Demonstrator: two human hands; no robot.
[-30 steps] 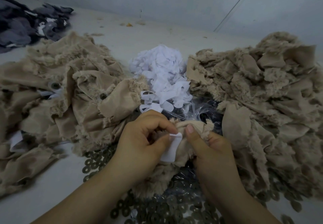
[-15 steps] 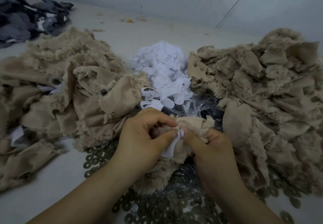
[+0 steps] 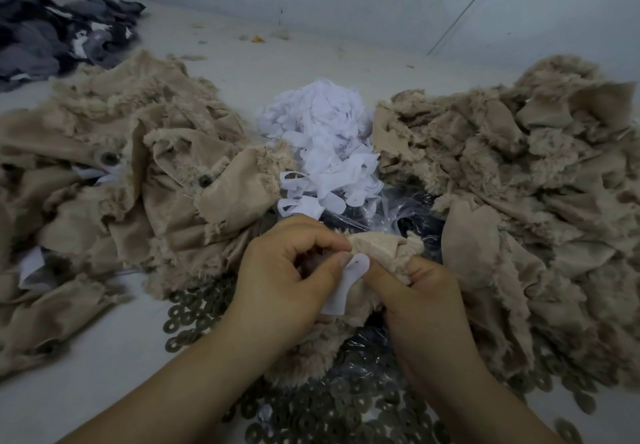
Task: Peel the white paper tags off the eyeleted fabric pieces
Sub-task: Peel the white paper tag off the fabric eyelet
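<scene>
- Left hand (image 3: 284,281): fingers pinch white paper tag (image 3: 348,279)
- Right hand (image 3: 420,300): fingers curled, gripping beige fabric piece (image 3: 379,248)
- Peeled tags pile (image 3: 322,142) beyond, on tabletop (image 3: 86,384)

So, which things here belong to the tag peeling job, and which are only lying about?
In the job:
- left hand pinching the white paper tag
- right hand gripping the beige fuzzy fabric piece
- heap of peeled white paper tags
- beige fabric piles, left and right

Lying about:
- dark grey cloth heap
- scattered dark metal ring washers
- clear plastic bag
</scene>
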